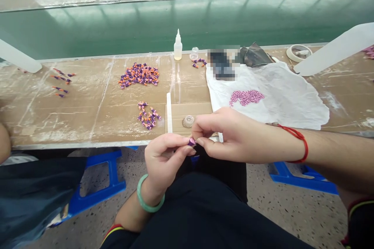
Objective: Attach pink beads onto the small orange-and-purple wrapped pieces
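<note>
Small purple bead (191, 142) pinched between left hand (165, 159) and right hand (233, 136), just above black trousers (198, 210)

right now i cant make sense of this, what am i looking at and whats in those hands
There is no machine here, just one picture from a camera worn on a person's head, looking forward and down. The two bare hands are the person's own: the left hand, with a pale green bangle, and the right hand, with a red cord at the wrist. Where they meet, the fingertips hold a small purple piece.

Ahead lies a worn brown workbench. On it are heaps of small purple-and-orange pieces, a squeeze bottle, a flat piece of cardboard with a small glass dish on it, and a white sheet carrying a pink-and-purple heap. A blurred patch hides whatever lies there.
</note>
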`<state>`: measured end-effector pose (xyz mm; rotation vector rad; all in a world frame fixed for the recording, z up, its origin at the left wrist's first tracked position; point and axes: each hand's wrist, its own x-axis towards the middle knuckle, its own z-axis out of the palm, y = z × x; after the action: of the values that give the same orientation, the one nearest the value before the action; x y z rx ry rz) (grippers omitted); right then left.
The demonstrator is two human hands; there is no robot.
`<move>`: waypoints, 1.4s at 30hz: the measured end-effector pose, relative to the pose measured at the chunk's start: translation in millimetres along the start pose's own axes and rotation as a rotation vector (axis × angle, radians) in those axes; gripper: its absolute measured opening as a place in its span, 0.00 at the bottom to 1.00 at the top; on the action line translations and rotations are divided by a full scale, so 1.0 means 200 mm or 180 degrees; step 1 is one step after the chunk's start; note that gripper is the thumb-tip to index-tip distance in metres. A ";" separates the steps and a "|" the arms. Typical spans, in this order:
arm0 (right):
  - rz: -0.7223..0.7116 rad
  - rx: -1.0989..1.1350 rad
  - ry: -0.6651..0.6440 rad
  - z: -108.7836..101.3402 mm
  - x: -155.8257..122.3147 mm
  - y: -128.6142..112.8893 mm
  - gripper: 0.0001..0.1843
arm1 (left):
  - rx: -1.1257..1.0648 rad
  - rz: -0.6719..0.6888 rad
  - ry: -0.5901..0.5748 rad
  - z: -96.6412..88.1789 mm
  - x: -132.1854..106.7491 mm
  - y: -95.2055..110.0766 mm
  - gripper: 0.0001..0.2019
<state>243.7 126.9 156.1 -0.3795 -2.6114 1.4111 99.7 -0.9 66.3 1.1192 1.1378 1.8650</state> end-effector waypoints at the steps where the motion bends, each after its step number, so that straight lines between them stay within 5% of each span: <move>1: -0.0032 -0.0081 0.0018 0.00 0.00 0.00 0.07 | -0.0001 0.0015 -0.0008 0.00 0.00 0.00 0.08; 8: -0.0328 -0.0400 0.0160 0.02 0.00 0.00 0.07 | -0.0012 0.0287 0.0044 0.01 0.01 -0.01 0.06; 19: -0.0344 -0.0570 0.0100 0.01 -0.01 0.05 0.08 | 0.0031 0.0150 -0.0052 0.02 0.03 -0.02 0.07; 24: -0.0209 -0.0634 0.0681 -0.08 -0.09 0.15 0.08 | 0.1101 -0.0278 -0.0067 -0.16 0.09 -0.03 0.03; 31: 0.0324 -0.0808 0.1283 -0.16 -0.23 0.40 0.15 | 0.2798 -0.0793 -0.0179 -0.57 0.31 -0.06 0.07; 35: 0.0552 -0.0781 0.1394 -0.16 -0.26 0.47 0.16 | 0.3220 -0.0848 -0.0378 -0.64 0.48 -0.07 0.13; 39: 0.0732 -0.0824 0.1580 -0.19 -0.28 0.51 0.20 | 0.3791 -0.0247 -0.0349 -0.69 0.77 -0.13 0.09; 42: 0.0882 -0.0698 0.1653 -0.20 -0.31 0.54 0.21 | 0.4320 0.0098 -0.0708 -0.73 0.99 -0.23 0.08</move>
<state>329.1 196.3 87.1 -1.0174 -2.3349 0.9182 -108.3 137.7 51.0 1.9233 2.3014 0.7423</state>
